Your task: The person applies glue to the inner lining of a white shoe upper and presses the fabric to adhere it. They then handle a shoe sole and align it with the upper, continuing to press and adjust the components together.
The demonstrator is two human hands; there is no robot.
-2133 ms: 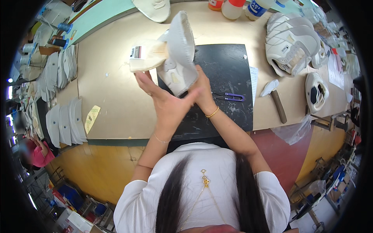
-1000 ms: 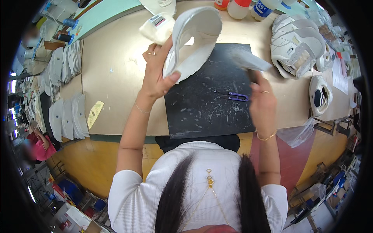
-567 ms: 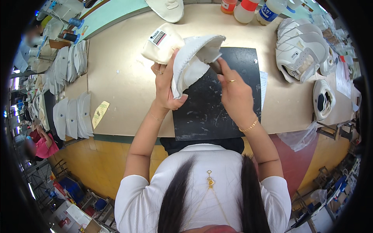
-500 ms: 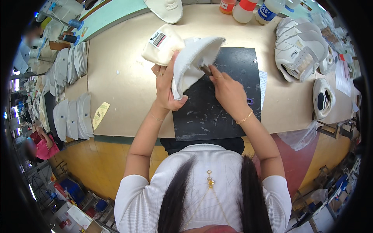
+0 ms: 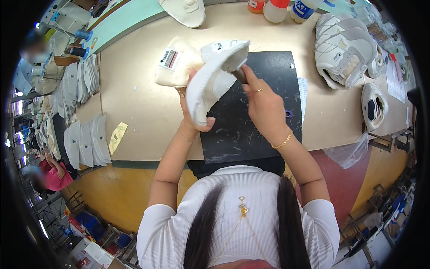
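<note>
My left hand (image 5: 191, 120) grips a white shoe upper (image 5: 200, 92) above the table, thumb at its lower edge and the other fingers mostly hidden behind it. The upper is tilted, its hollow facing right. A cream padded tongue (image 5: 181, 58) with a label hangs out on its left side. My right hand (image 5: 265, 107) is closed round a small dark, flat tool (image 5: 240, 75), whose tip reaches the inside of the upper. I cannot make out its exact kind. Below both hands lies a black cutting board (image 5: 251, 134).
Nested white shoe uppers (image 5: 342, 56) stand at the right, with another upper (image 5: 374, 107) nearer. Stacks of white cut pieces (image 5: 85, 139) line the left side. Bottles (image 5: 275, 11) and a white upper (image 5: 186, 11) are at the far edge. A purple object (image 5: 289, 114) lies on the board.
The upper has shifted slightly left and turned, with its tongue swinging left and down. The right hand has stayed at its inner side with the tool, rotating a little.
</note>
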